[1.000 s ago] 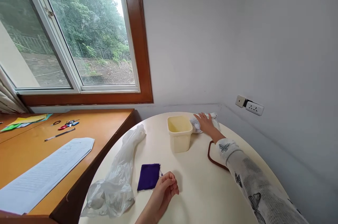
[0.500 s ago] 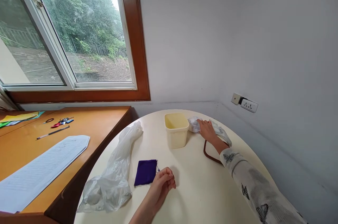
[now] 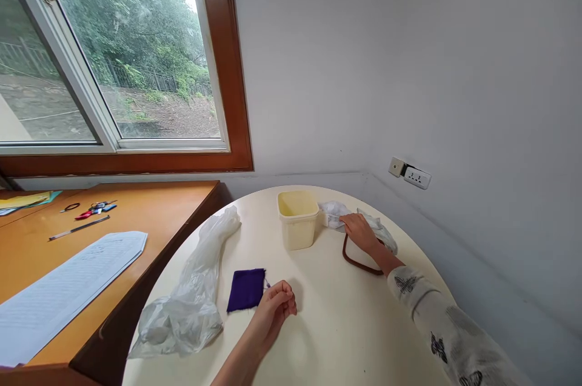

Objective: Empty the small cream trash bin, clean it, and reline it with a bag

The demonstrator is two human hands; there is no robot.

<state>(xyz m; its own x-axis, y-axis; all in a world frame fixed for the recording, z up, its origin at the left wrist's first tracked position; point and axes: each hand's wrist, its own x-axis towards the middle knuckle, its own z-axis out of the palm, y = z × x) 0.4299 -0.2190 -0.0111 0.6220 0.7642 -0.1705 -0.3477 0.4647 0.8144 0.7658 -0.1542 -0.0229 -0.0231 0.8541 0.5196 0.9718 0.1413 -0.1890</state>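
My left hand [image 3: 274, 308] rests over the near part of the table with its fingers curled in, and nothing shows in it. Just beside it lies a purple cloth square [image 3: 246, 289] with frayed edges and a short string on its right. My right hand [image 3: 358, 231] reaches to the far right, fingers bent down and closed; what they grip is hidden beneath them. A clear plastic bag [image 3: 333, 214] with whitish contents touches its fingertips. Under that hand and wrist runs a brown rounded loop [image 3: 359, 265]. A pale yellow plastic container [image 3: 299, 229] stands upright to its left.
A crumpled clear plastic bag [image 3: 191, 298] stretches along the left of the round cream table [image 3: 336, 337]. Another bag [image 3: 384, 233] lies behind my right wrist. On the wooden desk [image 3: 168, 204] at left are papers [image 3: 77, 289], a pen [image 3: 79, 227] and small coloured items [image 3: 96, 209].
My right hand has drawn slightly back and right, from over the clear bag toward the brown loop. The view has turned a little right. My left hand stays curled by the purple cloth.
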